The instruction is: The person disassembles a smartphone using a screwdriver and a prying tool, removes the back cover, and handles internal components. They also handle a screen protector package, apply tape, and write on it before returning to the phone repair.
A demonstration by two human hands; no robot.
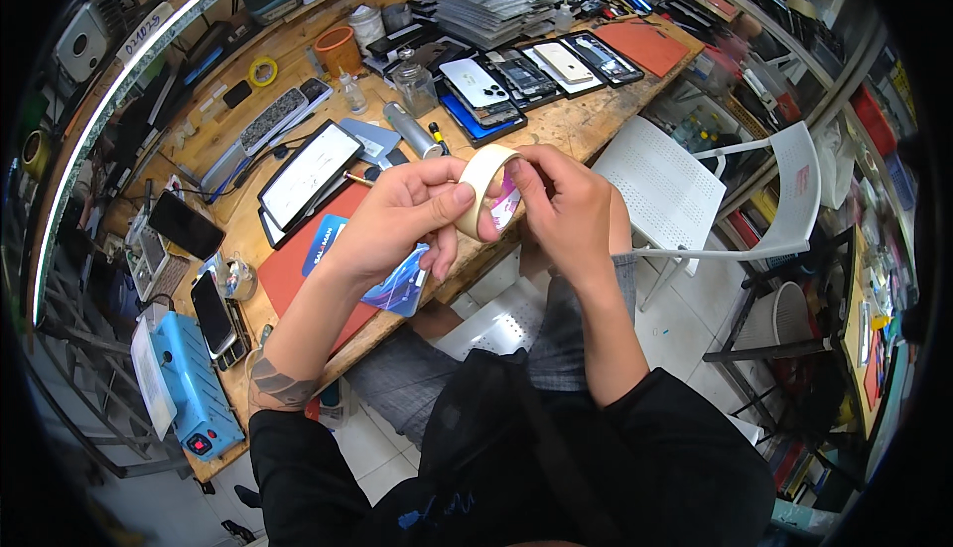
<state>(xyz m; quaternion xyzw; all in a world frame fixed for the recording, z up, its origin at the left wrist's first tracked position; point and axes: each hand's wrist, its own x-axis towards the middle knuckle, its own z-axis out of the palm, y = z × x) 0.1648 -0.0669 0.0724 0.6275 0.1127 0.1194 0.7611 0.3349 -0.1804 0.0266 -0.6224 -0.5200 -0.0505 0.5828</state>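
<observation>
A roll of cream masking tape (477, 202) is held up between my hands, over the near edge of the wooden workbench. My left hand (417, 211) grips its left side, thumb on the outside and fingers passing behind and through the ring. On the other side, my right hand (563, 200) pinches at the roll's upper right rim; whether a loose end of tape is between those fingertips I cannot make out. A pink and white printed patch shows through the ring. Below my left hand lie a blue printed card (399, 284) and a red mat (288, 274).
Beyond my hands stand a tablet-like panel (312, 172), a grey cylinder (411, 130), a glass jar (415, 88) and several opened phones in trays (526, 75). A blue box-shaped device (191, 388) sits at the left. White perforated chairs (667, 178) stand right of the bench.
</observation>
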